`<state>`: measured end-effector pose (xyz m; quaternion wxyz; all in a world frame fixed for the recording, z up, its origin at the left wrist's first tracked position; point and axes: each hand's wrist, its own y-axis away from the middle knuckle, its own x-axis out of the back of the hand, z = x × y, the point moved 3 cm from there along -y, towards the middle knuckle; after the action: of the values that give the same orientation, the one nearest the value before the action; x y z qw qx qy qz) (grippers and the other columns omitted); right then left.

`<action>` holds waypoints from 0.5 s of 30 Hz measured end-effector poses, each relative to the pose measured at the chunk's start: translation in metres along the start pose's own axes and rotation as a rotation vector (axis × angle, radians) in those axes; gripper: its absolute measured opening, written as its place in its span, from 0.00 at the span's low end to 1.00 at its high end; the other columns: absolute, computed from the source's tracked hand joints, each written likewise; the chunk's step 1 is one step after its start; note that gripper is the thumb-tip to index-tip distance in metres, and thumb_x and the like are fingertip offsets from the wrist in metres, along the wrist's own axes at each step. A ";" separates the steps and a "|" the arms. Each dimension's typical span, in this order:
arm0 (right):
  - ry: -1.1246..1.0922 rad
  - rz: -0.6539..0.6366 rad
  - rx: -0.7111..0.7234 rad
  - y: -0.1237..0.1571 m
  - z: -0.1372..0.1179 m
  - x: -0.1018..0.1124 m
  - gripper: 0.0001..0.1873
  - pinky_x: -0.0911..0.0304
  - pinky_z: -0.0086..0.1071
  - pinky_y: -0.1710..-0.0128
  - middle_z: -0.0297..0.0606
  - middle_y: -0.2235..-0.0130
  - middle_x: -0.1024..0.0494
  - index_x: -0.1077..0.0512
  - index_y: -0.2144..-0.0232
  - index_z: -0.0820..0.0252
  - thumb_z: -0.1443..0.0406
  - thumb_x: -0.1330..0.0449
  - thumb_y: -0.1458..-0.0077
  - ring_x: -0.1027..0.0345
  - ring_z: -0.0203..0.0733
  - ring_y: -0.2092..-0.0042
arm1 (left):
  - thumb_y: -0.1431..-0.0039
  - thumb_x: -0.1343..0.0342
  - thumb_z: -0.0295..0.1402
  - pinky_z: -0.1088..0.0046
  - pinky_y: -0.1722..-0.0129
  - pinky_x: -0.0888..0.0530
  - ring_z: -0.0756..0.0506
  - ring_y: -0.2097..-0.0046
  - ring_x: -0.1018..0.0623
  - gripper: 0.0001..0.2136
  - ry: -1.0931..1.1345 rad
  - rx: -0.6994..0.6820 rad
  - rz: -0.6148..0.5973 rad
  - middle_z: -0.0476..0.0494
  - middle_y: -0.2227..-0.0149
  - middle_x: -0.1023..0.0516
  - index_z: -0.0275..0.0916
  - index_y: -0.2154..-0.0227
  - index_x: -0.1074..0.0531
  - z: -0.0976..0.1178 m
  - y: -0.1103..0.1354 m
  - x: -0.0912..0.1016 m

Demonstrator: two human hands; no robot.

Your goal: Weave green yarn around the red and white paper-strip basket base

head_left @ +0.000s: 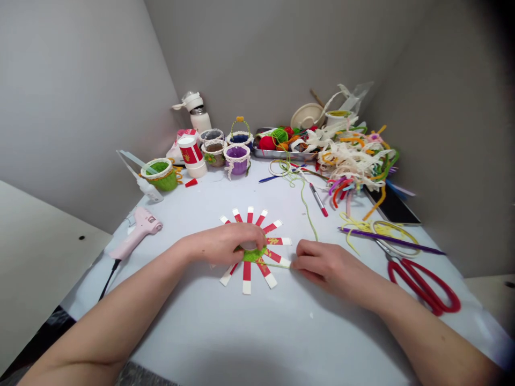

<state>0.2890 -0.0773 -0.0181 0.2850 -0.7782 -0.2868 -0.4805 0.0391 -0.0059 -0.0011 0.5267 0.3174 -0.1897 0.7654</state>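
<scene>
A red-and-white paper cup point(246, 273), slit into radiating strips, lies mid-way across the white table point(193, 332), with green yarn point(253, 255) around its centre. The left hand point(225, 244) covers it, fingers curled together on top; the right hand point(330, 265), at 3 o'clock, pinches the yarn near a strip's tip.

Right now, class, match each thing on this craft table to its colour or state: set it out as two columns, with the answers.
Things:
1. hot glue gun
2. scissors
3. left hand
4. right hand

Descriptions:
A. holding a green strand
B. pink
C. resting on fanned red-and-white strips
D. red handles

Pairs: 1-B, 2-D, 3-C, 4-A
</scene>
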 end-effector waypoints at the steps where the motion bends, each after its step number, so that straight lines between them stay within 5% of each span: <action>1: 0.051 0.009 0.018 0.001 -0.003 0.001 0.16 0.45 0.31 0.70 0.37 0.65 0.26 0.21 0.63 0.58 0.73 0.48 0.31 0.34 0.37 0.69 | 0.48 0.50 0.14 0.62 0.45 0.25 0.40 0.42 0.22 0.20 -0.001 0.006 -0.003 0.42 0.42 0.22 0.41 0.56 0.28 0.000 0.000 0.001; 9: 0.398 0.051 0.137 0.005 -0.022 -0.005 0.17 0.48 0.39 0.71 0.36 0.70 0.28 0.26 0.70 0.59 0.75 0.49 0.31 0.37 0.42 0.71 | 0.36 0.44 0.23 0.62 0.46 0.24 0.41 0.45 0.21 0.12 0.025 0.005 0.034 0.40 0.44 0.21 0.42 0.52 0.26 -0.002 0.000 0.001; 15: 0.484 0.083 0.134 0.008 -0.019 -0.008 0.15 0.46 0.38 0.70 0.39 0.68 0.26 0.23 0.66 0.61 0.76 0.48 0.33 0.35 0.43 0.69 | 0.34 0.45 0.23 0.62 0.44 0.25 0.41 0.43 0.22 0.13 0.029 0.033 0.021 0.41 0.43 0.21 0.42 0.50 0.27 -0.004 0.000 0.000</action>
<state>0.2804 -0.0976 -0.0193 0.4157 -0.6310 -0.2094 -0.6206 0.0382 -0.0038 -0.0040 0.5158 0.3130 -0.1729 0.7785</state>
